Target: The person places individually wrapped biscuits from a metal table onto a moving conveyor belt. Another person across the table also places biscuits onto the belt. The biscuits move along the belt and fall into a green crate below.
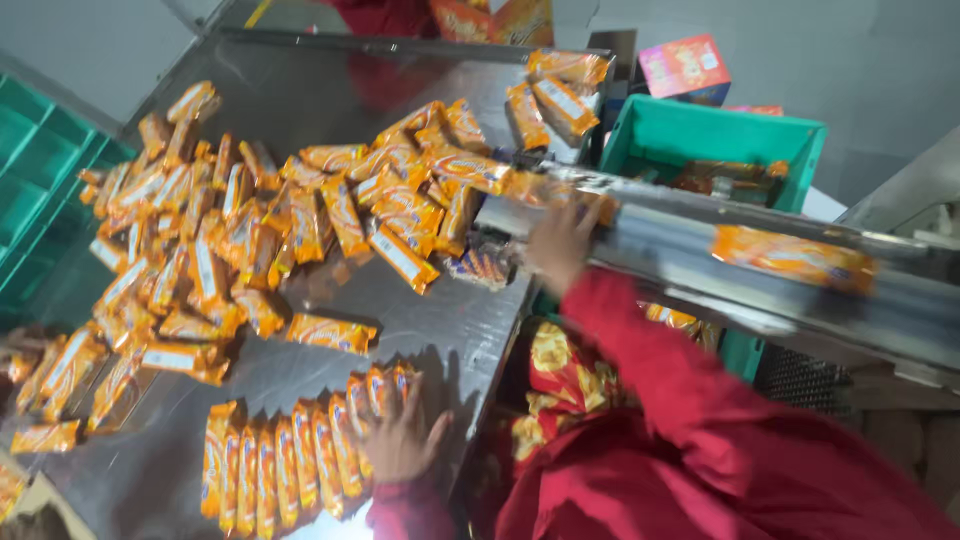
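Note:
My left hand (402, 440) lies with fingers spread against the right end of a neat row of orange snack packets (285, 465) standing side by side on the steel table (440, 330). My right hand (558, 245), at the end of a red sleeve, reaches up to the lower end of a metal conveyor chute (700, 250), where blurred orange packets sit. Its grip is blurred. A big loose heap of the same orange packets (250, 220) covers the table's middle and left.
A green crate (715, 140) stands behind the chute, with a pink box (685, 65) above it. More green crates (40, 170) lie at the left. One packet (795, 258) rides on the chute. Another person in red stands at the table's far end.

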